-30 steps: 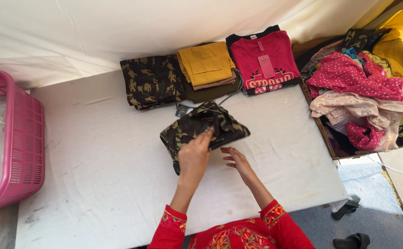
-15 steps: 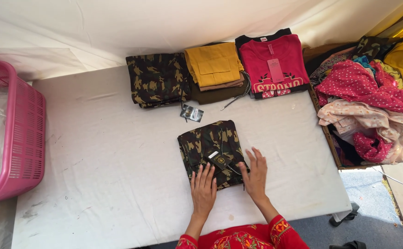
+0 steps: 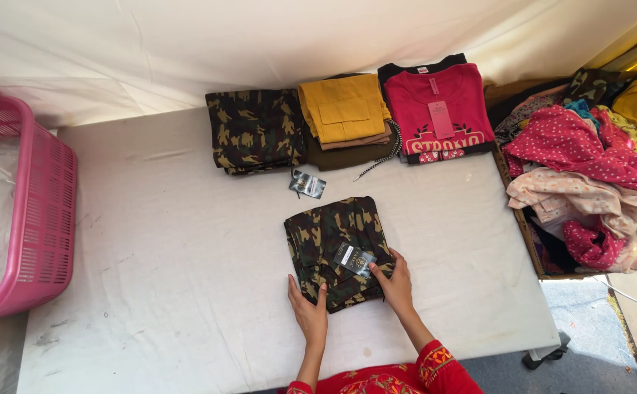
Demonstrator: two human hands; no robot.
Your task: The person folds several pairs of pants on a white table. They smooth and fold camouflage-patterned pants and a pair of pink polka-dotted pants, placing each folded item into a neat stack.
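Camouflage garment (image 3: 339, 246) on white table (image 3: 172, 241)

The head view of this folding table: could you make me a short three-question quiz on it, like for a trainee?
1. True or false: both hands touch the folded camouflage garment.
2. Which folded piece at the table's far edge lies between the other two?
A. camouflage stack
B. yellow garment
C. red shirt
3. What stands at the table's left end?

Key:
1. True: left hand and right hand rest on its near edge.
2. B
3. A pink basket.
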